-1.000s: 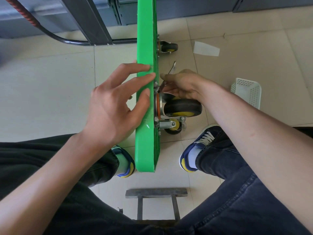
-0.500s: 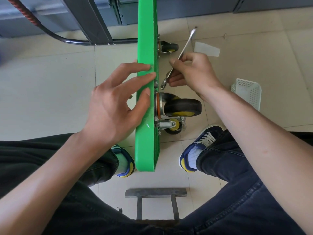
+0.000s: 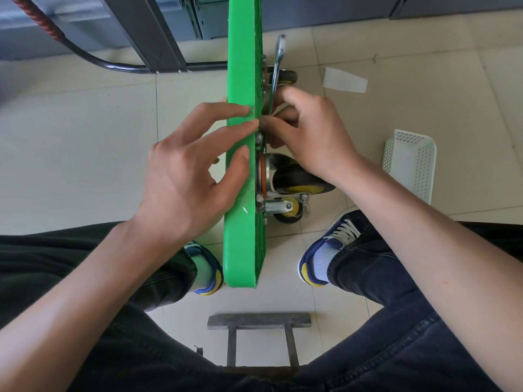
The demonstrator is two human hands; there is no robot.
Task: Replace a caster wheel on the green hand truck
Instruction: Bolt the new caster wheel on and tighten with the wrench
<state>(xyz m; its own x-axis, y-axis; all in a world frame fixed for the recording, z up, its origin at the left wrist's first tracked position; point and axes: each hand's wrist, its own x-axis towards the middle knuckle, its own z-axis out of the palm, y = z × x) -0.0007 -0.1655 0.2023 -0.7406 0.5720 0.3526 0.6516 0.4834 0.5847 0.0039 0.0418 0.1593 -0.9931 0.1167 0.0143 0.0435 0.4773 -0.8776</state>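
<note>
From the head camera we look straight down on the green hand truck [image 3: 244, 176], whose deck stands on edge between our feet and runs from six o'clock up to twelve. Our left hand [image 3: 186, 176] lies against its upper edge at about nine o'clock from centre, fingers straight and spread, steadying the slab rather than gripping it.

Our right hand [image 3: 308, 137] sits at about one o'clock, fingers curled round the shank of a wrench [image 3: 277, 66] whose free end points to twelve. The working end is hidden behind our fingers, so we cannot tell whether it is seated on a nut.

The caster wheel [image 3: 300, 182] sits just below that hand, bolted to the deck's underside, its black tyre and yellow hub jutting toward three o'clock. A second caster [image 3: 291, 213] shows just beneath it.

We judge the deck stiff, smooth plastic, light enough to tip, so a flat palm on the edge suits it. The caster looks heavy and steel-framed; we would hold it by the fork, since the tyre swivels and rolls. A white basket [image 3: 410, 162] lies at three o'clock.
</note>
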